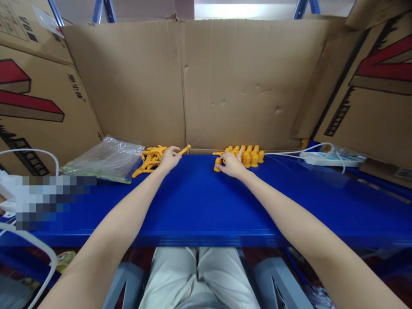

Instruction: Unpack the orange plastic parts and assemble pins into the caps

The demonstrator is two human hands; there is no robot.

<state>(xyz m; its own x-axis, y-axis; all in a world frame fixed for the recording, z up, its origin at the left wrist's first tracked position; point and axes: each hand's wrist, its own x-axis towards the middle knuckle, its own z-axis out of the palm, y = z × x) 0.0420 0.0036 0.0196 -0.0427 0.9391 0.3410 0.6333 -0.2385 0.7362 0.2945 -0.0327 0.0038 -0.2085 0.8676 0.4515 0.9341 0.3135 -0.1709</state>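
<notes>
My left hand (170, 158) is closed around an orange plastic stick-like piece (185, 149), whose end juts out to the right. Just left of it lies a pile of orange, branch-shaped plastic pieces (150, 161). My right hand (232, 165) has its fingers closed on a small orange cup-shaped piece (217, 165) at the table surface. Behind and to the right of that hand stand rows of several similar orange cup-shaped pieces (254, 159), partly hidden by the fingers. A thin orange piece (218, 153) sticks out to the left beyond the right fingers.
Cardboard panels (241, 86) wall off the back and sides of the blue table (206, 206). Clear plastic bags (106, 161) lie at the left. A white power strip (334, 159) with cables sits at the right. Another white cable (38, 249) loops at the near left.
</notes>
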